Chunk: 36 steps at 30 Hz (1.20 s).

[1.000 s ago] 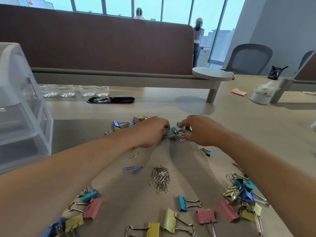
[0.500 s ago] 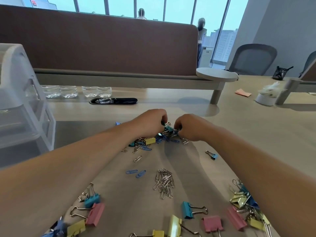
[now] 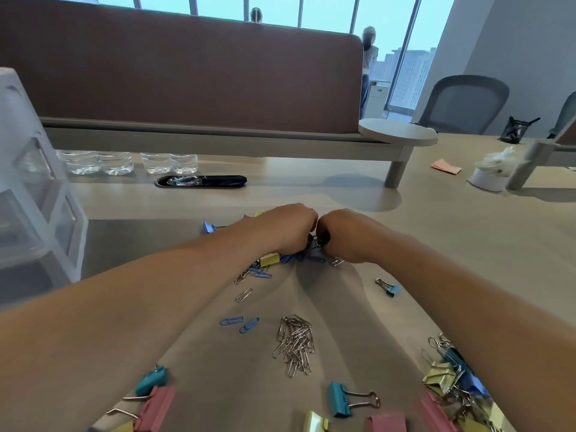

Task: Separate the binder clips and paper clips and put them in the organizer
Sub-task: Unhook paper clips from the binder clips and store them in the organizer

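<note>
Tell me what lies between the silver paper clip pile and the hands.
Head view: bare table, then loose clips just under left hand and right hand.

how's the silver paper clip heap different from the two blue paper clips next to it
The silver paper clip heap is bare metal; the two blue paper clips are coloured. The heap is many clips overlapping; the blue ones are a pair lying side by side, left of it. Both lie loose on the table, nearer than the left hand and right hand, which grip tangled clips.
</note>
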Motion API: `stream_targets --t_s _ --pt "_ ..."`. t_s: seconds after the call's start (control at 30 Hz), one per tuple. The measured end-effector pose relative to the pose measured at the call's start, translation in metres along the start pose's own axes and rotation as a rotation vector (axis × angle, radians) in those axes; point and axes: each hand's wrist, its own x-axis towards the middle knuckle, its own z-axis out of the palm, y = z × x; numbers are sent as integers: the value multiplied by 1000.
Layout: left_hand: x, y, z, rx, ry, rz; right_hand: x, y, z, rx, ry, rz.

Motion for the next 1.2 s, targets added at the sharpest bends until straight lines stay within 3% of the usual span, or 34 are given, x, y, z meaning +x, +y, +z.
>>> stream_targets --t_s 0.23,0.53,1.03,1.2 --pt "4 -4 4 4 7 3 -3 15 0 143 135 -22" --pt "2 -3 10 -37 71 5 -6 31 -3 385 191 111" --pt "-11 3 -2 -205 191 -12 -8 53 0 312 180 161" --pt "-14 9 -5 -260 210 -2 -6 45 2 240 101 186"
